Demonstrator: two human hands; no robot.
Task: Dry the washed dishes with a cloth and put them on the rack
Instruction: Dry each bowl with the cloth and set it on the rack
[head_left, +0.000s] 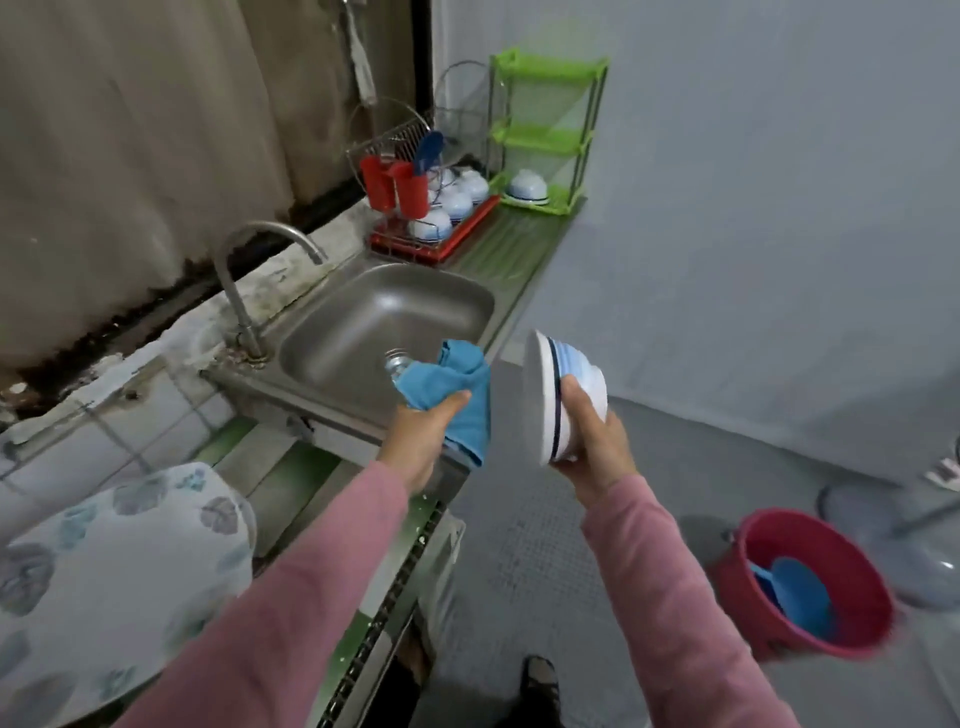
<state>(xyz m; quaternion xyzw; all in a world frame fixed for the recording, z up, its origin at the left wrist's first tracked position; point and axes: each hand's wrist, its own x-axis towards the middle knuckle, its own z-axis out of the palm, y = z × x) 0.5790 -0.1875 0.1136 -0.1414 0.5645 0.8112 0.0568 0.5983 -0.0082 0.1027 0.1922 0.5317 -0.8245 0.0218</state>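
Holding a white, blue-banded bowl (566, 395) tipped on its side just off the counter's edge, the right hand (592, 447) curls its fingers round the outer wall, with the bowl's mouth turned toward the left hand (421, 436). That hand grips a bunched blue cloth (457, 395) over the front rim of the steel sink (441, 296), near the bowl but apart from it. Drying appears to be the step in hand. Next, cloth must meet bowl, or, if the bowl is dry, it must travel past the sink to the wire dish rack (467, 234), where inverted bowls (457, 202) and red cups (395, 187) already crowd the tray.
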